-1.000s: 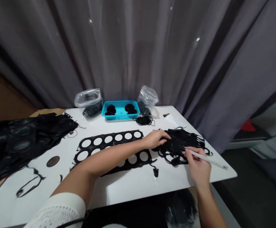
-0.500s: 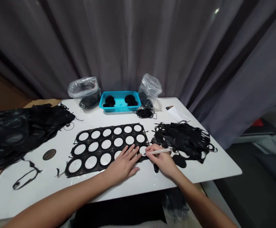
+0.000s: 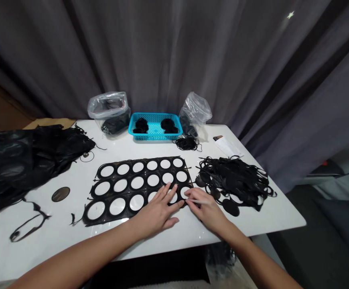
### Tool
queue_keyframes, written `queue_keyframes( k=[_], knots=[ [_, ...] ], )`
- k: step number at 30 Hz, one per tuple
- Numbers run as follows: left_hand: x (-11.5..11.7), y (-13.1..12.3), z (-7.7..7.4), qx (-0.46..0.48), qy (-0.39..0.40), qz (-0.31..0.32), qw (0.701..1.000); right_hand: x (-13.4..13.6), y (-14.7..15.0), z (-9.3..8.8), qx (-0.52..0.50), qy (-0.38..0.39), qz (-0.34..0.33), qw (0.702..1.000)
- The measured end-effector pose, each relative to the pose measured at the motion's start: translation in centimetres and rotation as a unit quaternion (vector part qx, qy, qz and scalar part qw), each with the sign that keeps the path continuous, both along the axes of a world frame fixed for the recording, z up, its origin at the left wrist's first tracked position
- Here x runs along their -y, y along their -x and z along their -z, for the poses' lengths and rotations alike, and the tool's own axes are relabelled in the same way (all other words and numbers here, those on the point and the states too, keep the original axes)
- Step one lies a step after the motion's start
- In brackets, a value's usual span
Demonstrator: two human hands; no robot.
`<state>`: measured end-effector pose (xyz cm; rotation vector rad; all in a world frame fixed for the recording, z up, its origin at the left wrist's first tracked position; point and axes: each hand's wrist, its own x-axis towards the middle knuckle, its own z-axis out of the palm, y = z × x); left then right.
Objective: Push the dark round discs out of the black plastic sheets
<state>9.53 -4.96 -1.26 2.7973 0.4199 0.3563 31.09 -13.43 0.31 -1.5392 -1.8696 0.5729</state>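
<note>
A flat black sheet (image 3: 128,194) with three rows of round holes lies in front of me, the white tabletop showing through the holes. My left hand (image 3: 154,214) rests palm down with spread fingers on its lower edge, covering part of the bottom row. At the lower right hole, my right hand (image 3: 206,206) pinches a thin white pen-like tool (image 3: 201,202). The fingers hide its tip, so I cannot tell whether it touches the sheet. Right of this hand, a loose black disc (image 3: 231,207) lies at the edge of a tangled heap of black strips (image 3: 237,180).
A blue basket (image 3: 155,137) with black bundles stands at the back between two clear plastic bags (image 3: 110,114). Black sheets (image 3: 27,160) are piled at left, near a dark disc (image 3: 60,194) and a scrap loop (image 3: 30,230). A white paper (image 3: 227,146) lies back right.
My right hand has shifted slightly down along the last hole, and the tool shows less. My left fingers have moved closer to it. The whole view has shifted a little.
</note>
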Motion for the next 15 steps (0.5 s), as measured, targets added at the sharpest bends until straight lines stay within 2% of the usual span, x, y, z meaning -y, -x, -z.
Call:
queue_keyframes(
  k=[2, 3, 4, 6, 7, 9, 11, 15],
  knots=[
    [0.0, 0.0, 0.0, 0.001, 0.004, -0.004, 1.0, -0.3, -0.4, 0.1, 0.093, -0.038, -0.032, 0.994],
    [0.1, 0.1, -0.1, 0.0, 0.005, -0.004, 1.0, -0.8, -1.0, 0.1, 0.134, -0.054, -0.022, 0.989],
    [0.1, 0.1, -0.1, -0.002, 0.006, -0.003, 1.0, -1.5, -1.9, 0.1, 0.165, -0.066, 0.012, 0.984],
    [0.1, 0.2, -0.2, -0.009, 0.004, -0.002, 1.0, -3.3, -4.3, -0.3, 0.187, -0.08, 0.129, 0.971],
    [0.1, 0.2, -0.4, -0.013, 0.003, -0.002, 1.0, -4.2, -5.4, -0.6, 0.173, -0.085, 0.186, 0.963],
    [0.0, 0.1, -0.8, -0.023, -0.001, 0.002, 1.0, -5.8, -6.9, -1.2, 0.105, -0.072, 0.243, 0.962],
    [-0.4, -0.3, -1.3, -0.029, -0.002, 0.0, 1.0, -6.8, -7.0, -1.5, 0.022, -0.03, 0.229, 0.973],
    [-1.6, -1.2, -1.8, -0.03, -0.012, -0.017, 0.999, -6.9, -3.9, -1.3, -0.071, 0.056, 0.13, 0.987]
  ],
)
